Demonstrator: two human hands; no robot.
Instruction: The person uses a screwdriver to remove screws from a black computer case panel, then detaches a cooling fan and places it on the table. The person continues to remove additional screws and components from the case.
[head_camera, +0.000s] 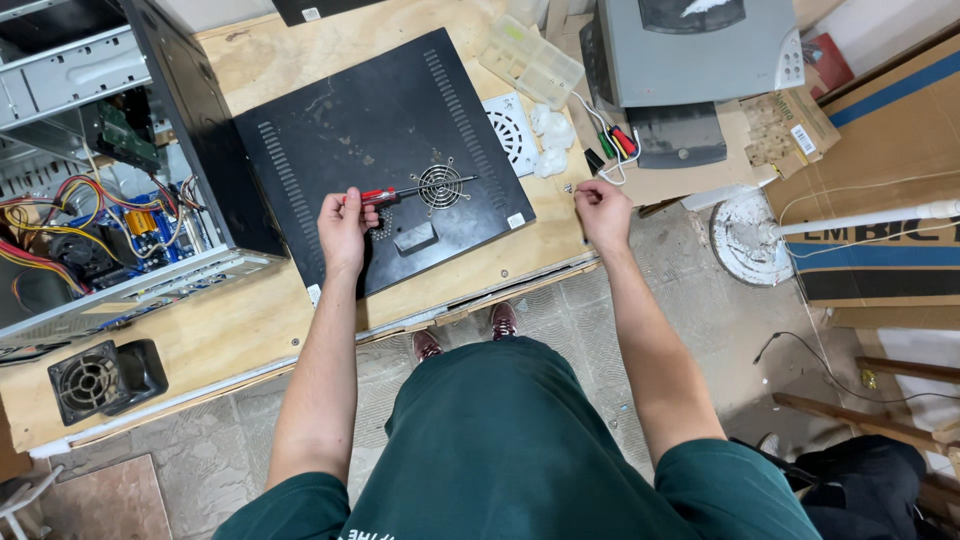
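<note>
1. Fingers of the left hand (343, 228) are closed round the red handle of a screwdriver (415, 188), whose shaft lies across the black case panel (380, 150) toward the round fan grille (440, 186).
2. Light and stiff, the screwdriver looks easiest to hold by its handle; the thin shaft would likely slip.
3. Resting flat on the wooden bench (200, 330), the panel probably flexes if lifted by one edge.
4. At the bench's edge, the right hand (604, 210) pinches something tiny, seemingly a screw, too small to tell.
</note>
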